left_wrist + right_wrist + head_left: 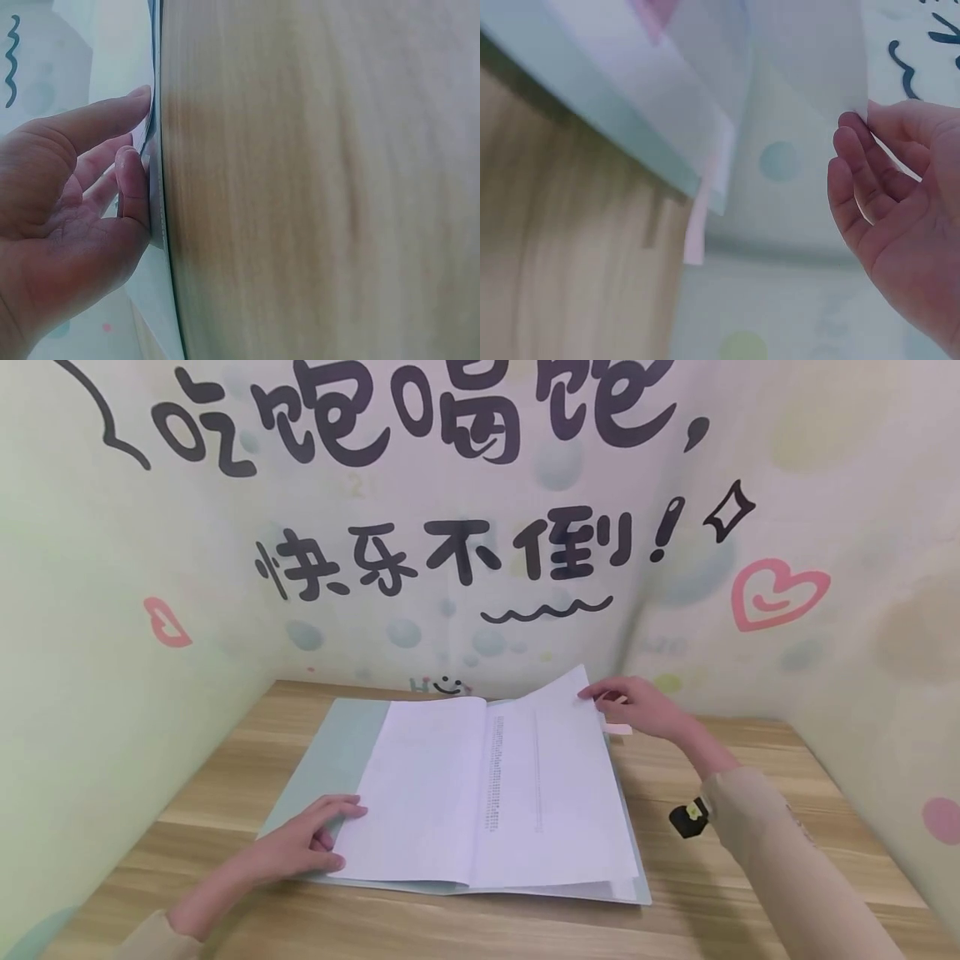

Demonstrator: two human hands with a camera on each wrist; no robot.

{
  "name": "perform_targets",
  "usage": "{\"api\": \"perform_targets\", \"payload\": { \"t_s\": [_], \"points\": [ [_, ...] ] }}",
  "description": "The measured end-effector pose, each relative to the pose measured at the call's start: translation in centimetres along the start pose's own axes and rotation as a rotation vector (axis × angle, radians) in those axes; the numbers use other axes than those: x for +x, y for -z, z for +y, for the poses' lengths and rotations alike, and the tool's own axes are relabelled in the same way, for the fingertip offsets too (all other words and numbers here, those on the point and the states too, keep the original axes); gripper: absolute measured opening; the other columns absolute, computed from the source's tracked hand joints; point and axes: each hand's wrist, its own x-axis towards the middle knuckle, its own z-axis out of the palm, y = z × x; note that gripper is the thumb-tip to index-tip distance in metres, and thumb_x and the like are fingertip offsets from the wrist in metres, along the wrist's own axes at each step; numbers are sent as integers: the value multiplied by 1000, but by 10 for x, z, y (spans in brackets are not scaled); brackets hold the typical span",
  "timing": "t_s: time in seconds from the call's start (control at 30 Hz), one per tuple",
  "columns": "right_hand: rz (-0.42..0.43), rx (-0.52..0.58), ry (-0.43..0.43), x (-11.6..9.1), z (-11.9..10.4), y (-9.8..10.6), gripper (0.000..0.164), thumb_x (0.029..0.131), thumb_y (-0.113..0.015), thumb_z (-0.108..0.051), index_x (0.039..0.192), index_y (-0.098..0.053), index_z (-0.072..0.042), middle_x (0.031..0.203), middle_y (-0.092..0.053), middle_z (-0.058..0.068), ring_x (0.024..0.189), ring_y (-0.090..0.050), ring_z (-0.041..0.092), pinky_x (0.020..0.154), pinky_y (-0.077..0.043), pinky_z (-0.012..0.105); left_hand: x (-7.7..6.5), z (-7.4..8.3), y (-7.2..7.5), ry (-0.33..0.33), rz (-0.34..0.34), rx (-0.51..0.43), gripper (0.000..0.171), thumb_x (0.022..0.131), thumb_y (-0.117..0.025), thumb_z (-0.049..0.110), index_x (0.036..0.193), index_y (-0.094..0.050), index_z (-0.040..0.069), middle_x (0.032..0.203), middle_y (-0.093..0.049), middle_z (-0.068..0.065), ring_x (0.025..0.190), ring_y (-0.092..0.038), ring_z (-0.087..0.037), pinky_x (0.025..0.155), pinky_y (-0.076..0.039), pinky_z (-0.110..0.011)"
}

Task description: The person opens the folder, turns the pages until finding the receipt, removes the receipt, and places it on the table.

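Note:
An open book with a light blue cover (330, 743) lies on the wooden table. My left hand (303, 839) rests at the lower left of its left page (420, 777), fingertips and thumb on the paper near the edge. In the left wrist view, the left hand (82, 172) shows loosely bent fingers beside the book's edge. With thumb and fingertips my right hand (641, 706) pinches the upper corner of the right page (573, 785), which is raised there. The right wrist view shows that pinch by the right hand (900, 180), the other fingers loosely bent.
A pink tab (618, 729) sticks out from the pages under the right hand. A black device (688, 818) is at the right wrist. Behind the table (225, 760) hangs a white printed backdrop (450, 635) with dark lettering, enclosing the sides too.

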Motion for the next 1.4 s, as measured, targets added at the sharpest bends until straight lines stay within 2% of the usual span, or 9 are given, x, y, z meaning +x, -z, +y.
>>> {"api": "perform_targets", "payload": {
  "t_s": [0.2,0.47,0.8,1.07,1.17,1.3,1.4],
  "points": [
    [12,19,18,13,-18,6,30,97,-57,-10,126,-66,-10,115,-69,9,100,-62,20,84,-53,24,1,-1,0,2,-4,-7,63,83,-76,14,138,-49,-1,151,-30,-31,78,-52,-1,71,-49,-18],
    [51,29,119,42,-53,0,32,93,-64,-12,125,-66,-13,120,-68,5,100,-61,17,89,-53,30,-1,-1,0,-7,6,-11,63,83,-76,14,137,-49,-1,150,-31,-32,78,-51,-1,70,-48,-18],
    [51,136,175,76,-90,-27,34,91,-71,-18,124,-67,-13,124,-68,4,103,-62,18,88,-53,33,-2,-2,0,17,32,-20,60,81,-78,15,133,-51,0,151,-33,-30,78,-49,-2,69,-48,-18],
    [16,195,140,96,-104,-53,36,90,-72,-23,125,-66,-15,125,-65,2,106,-61,18,87,-52,31,-4,-2,0,-8,48,-12,60,81,-78,15,134,-53,0,149,-37,-27,82,-49,-2,72,-49,-18],
    [-4,212,137,104,-107,-64,37,90,-72,-23,126,-66,-14,127,-64,4,107,-60,18,89,-52,32,-4,-2,0,-7,47,-19,61,81,-77,15,135,-52,1,147,-39,-27,82,-49,-3,72,-49,-18],
    [-31,236,150,113,-112,-80,39,90,-72,-20,127,-66,-14,130,-63,7,109,-60,19,93,-52,35,-5,0,1,36,42,-55,63,81,-77,13,136,-48,4,127,-48,-23,79,-48,-5,69,-47,-18],
    [-60,237,145,116,-116,-93,42,89,-72,-20,130,-64,-15,130,-62,5,112,-59,21,96,-51,36,-4,1,1,81,30,-85,67,81,-77,12,139,-45,7,107,-48,-15,77,-48,-8,66,-46,-19]
  ]
}}
